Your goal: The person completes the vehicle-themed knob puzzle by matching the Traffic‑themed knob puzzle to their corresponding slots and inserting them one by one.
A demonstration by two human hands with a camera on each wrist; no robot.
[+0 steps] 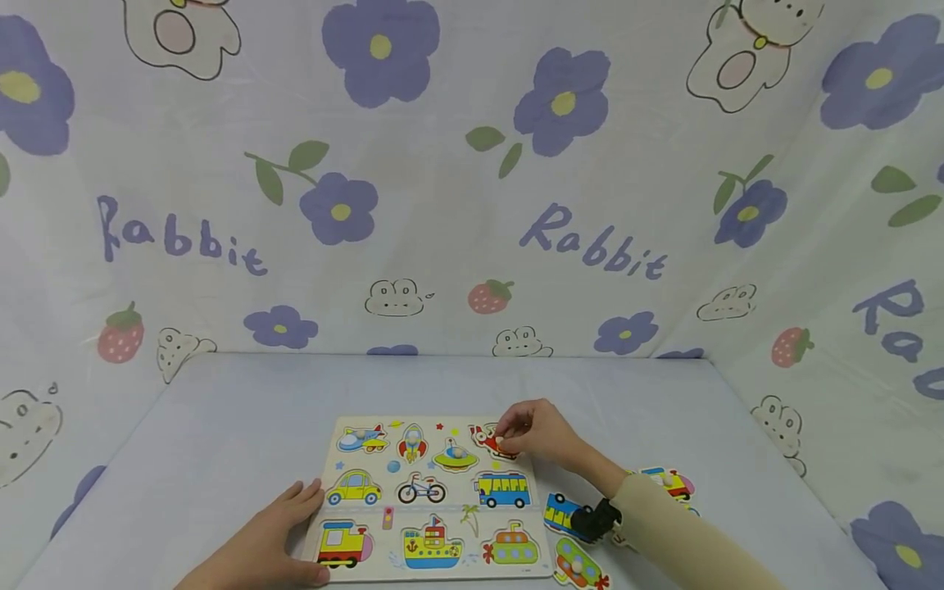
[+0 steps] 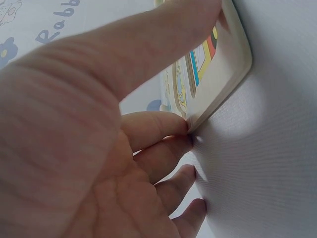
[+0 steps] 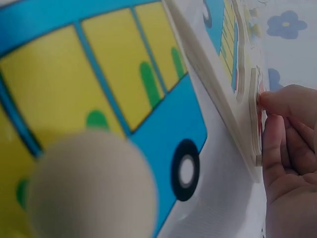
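A wooden peg puzzle board (image 1: 435, 515) lies on the table, printed with vehicles. At its upper right corner my right hand (image 1: 549, 434) pinches the knob of a red helicopter piece (image 1: 487, 440) between thumb and fingers. In the right wrist view that piece's edge (image 3: 254, 119) stands proud of the board's surface. My left hand (image 1: 269, 533) rests at the board's left edge, its thumb on the lower left corner and its fingertips against the side. Knobbed airplane (image 1: 361, 440), rocket (image 1: 412, 443) and flying saucer (image 1: 456, 456) pieces sit along the top row.
Right of the board lie a loose bus piece (image 1: 562, 515), a submarine piece (image 1: 578, 564) and a train piece (image 1: 667, 482), partly hidden by the right forearm. A black wrist strap (image 1: 606, 519) overlaps the bus. A patterned cloth wall (image 1: 442, 164) rises behind the table.
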